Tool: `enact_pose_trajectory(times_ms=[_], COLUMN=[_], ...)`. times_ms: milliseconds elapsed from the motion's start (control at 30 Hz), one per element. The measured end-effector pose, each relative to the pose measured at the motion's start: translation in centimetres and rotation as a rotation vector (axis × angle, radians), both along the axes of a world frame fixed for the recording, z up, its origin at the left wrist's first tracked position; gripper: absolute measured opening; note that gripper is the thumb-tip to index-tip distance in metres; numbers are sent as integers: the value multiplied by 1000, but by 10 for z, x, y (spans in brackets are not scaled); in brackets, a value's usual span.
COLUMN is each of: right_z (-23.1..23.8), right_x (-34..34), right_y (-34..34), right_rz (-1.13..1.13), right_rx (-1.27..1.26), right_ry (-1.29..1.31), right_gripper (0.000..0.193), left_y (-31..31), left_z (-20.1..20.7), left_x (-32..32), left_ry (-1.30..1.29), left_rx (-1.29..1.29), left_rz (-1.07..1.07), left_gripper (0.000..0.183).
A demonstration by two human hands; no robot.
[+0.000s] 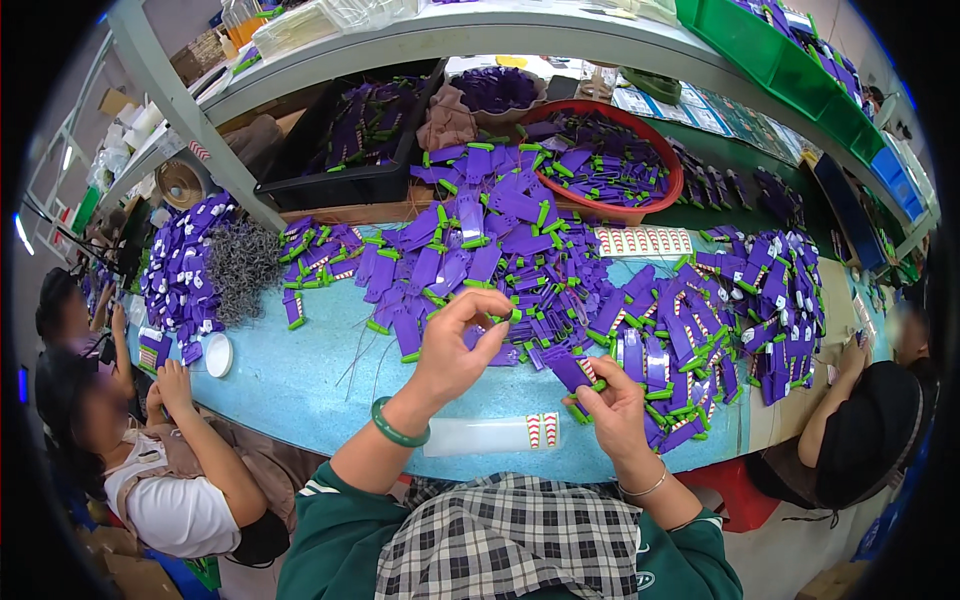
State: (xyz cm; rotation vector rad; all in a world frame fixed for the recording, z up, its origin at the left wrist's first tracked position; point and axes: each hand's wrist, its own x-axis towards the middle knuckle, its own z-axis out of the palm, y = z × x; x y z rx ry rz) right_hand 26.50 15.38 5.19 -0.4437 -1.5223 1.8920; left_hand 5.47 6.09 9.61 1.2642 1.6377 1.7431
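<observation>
My left hand [455, 345], with a green bangle at its wrist, is over the near edge of a heap of purple plastic pieces with green ends [480, 230]. Its thumb and forefinger close around a small green end; the rest of that piece is hard to make out against the heap. In my right hand [612, 405] is a purple plastic piece [570, 372] with a red-and-white chevron sticker beside its green end. Between my forearms lies a pale backing strip [480, 437] bearing a few chevron stickers [542, 430].
More purple pieces [690, 340] are piled at right. A red basin [672, 150] and black crate [340, 185] stand behind. A sticker sheet [643, 242], tangled wires [243, 270] and a white lid [218, 355] lie on the blue table [300, 385]. Co-workers sit on both sides, under an overhead shelf [450, 45].
</observation>
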Motion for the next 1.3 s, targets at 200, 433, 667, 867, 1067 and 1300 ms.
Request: enact_pose_trajectory(times_ms=[200,433,667,867,1067,1300], right_z=[25,27,20,5,22,34], right_x=[-16,1,14,7,-3,-19], right_y=[-12,-11,-10,-30,-6,50], right_rz=[-103,-6,302,281,229,68], right_rx=[322,684,353,355,532,1259], right_ry=[-60,-312,-467,-218,-197,-507], right_gripper=[40,39,35,39,19,10], left_y=[-23,-44,-58,-60,-61,-71], left_z=[-6,-30,-39,-33,-19,-5], left_x=[25,40,55,61,53,25], left_ry=[-574,-616,-525,-644,-2,-209], left_rx=[102,-35,-285,-286,-196,-313], left_rz=[-217,-125,-308,-343,-317,-341], left_gripper=[26,20,16,15,14,6])
